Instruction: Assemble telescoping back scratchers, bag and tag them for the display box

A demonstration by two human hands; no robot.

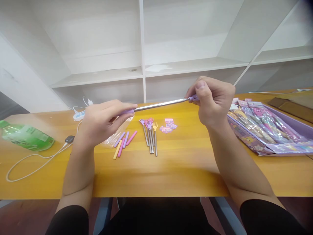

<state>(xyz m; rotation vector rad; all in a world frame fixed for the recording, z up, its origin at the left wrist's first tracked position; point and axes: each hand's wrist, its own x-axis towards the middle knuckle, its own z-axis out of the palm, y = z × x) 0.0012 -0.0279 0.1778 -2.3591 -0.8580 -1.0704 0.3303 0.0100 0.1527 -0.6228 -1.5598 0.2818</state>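
A telescopic back scratcher [160,104] is stretched out between my two hands, above the table. My left hand [104,120] grips its purple handle, and my right hand [211,98] is closed round the purple end at the other side, mostly hiding it. Below lie several back scratchers [150,137] with hand-shaped heads in purple, pink and yellow and bare metal rods. Left of them are several loose handle sleeves [123,143] in purple, pink and yellow. Small pink and purple printed cards [168,125] lie to the right of the heads.
A purple display box [266,151] with wrapped back scratchers stands at the right. At the left are a green bottle [29,137] on its side, a white cable [31,179] and a power strip [79,115]. A clear plastic bag [116,137] lies near the sleeves. White shelving [144,49] rises behind.
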